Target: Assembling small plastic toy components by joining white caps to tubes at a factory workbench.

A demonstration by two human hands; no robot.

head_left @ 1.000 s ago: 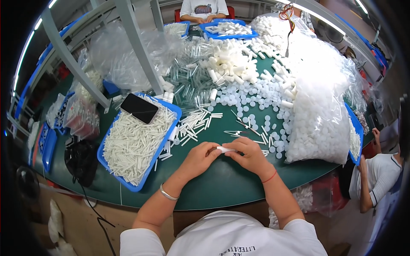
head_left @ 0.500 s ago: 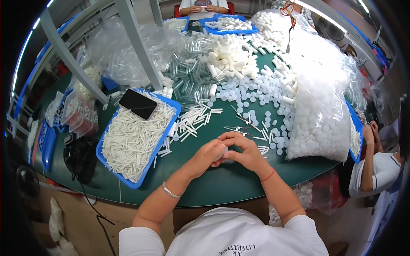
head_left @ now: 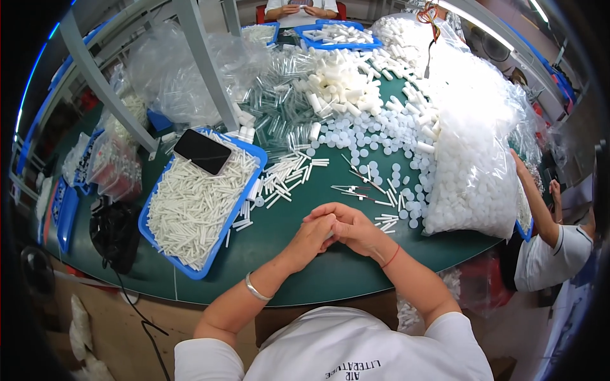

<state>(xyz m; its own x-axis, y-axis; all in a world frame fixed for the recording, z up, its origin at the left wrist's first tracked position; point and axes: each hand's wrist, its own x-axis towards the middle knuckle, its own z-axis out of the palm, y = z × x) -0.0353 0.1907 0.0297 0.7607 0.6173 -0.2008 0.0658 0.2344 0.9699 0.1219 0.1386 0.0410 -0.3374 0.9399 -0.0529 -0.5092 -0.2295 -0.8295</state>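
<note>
My left hand (head_left: pixel 311 239) and my right hand (head_left: pixel 356 230) are pressed together above the near middle of the green table. Their fingers close round a small pale thing, of which only a sliver shows between the palms; its kind is hidden. Just beyond the hands lie metal tweezers (head_left: pixel 351 191) and several thin white rods (head_left: pixel 386 221). Translucent round discs (head_left: pixel 372 168) are scattered farther back. To the left, a blue tray (head_left: pixel 147 236) is heaped with thin white rods, and a dark phone (head_left: pixel 202 152) rests on them.
A large clear bag of discs (head_left: pixel 473 190) stands at the right. Clear tubes (head_left: pixel 283 95) and thicker white cylinders (head_left: pixel 343 79) pile up behind. A grey metal post (head_left: pixel 206 66) rises at the back left. A co-worker (head_left: pixel 549 254) sits at the right, another (head_left: pixel 302 9) opposite.
My hands have closed more tightly together, covering most of the pale thing that showed between the fingers. The co-worker at the right has stretched an arm toward the large bag.
</note>
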